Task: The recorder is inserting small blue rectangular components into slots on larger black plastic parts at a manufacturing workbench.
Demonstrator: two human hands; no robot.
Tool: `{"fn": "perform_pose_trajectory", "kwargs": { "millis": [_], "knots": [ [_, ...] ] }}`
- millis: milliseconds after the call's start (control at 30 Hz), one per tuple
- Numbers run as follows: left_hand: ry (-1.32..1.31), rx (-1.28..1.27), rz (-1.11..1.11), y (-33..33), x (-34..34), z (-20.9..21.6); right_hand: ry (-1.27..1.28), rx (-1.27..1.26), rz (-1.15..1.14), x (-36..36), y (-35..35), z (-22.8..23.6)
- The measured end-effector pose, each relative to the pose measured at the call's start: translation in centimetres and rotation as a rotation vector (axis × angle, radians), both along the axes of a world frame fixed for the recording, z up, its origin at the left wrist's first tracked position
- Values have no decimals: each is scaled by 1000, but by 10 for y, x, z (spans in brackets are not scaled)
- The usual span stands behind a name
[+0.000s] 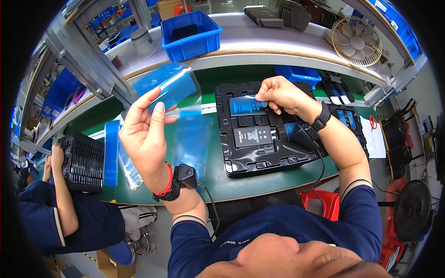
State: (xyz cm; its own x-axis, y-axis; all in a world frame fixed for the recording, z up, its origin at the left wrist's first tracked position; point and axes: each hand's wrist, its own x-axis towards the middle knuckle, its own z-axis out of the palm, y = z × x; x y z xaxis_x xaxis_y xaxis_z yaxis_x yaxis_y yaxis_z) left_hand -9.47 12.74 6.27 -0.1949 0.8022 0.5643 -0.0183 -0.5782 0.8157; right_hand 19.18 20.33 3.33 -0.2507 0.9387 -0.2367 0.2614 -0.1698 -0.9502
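Note:
My left hand [150,125] is raised over the left part of the table, thumb and fingers closing on the edge of a clear-bordered blue film sheet [174,88]. Under it, more blue film [191,139] lies on the green tabletop. At the black moulded tray [227,155], my right hand [280,95] pinches the upper corner of a small blue film piece [245,105], which covers a flat rectangular battery in a tray pocket. Below that sits a black flat battery [253,136] with white print and no blue film. Another blue-covered piece [291,131] shows partly beside my right wrist.
Stacked black trays [83,162] and a co-worker's arm [65,199] are at the left. A blue bin [192,37] and a fan [357,42] stand on the shelf. Red scissors [373,122] lie on white paper at the right. Cables hang from both wrist-worn cameras.

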Motion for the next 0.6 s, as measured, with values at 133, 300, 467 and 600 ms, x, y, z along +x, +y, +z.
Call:
{"fn": "perform_pose_trajectory", "kwargs": {
  "millis": [133, 300, 467, 600],
  "knots": [
    [23, -10, 0, 1, 0, -2, -24, 12, 23, -2, -1, 3],
    [19, -18, -7, 0, 1, -1, -38, 17, 24, -2, -2, 2],
    [22, -23, -19, -1, 2, -2, -55, 12, 25, -3, -3, 1],
    [20, -18, -28, -1, 3, -3, -66, 8, 11, -4, -4, 3]
  ]
}}
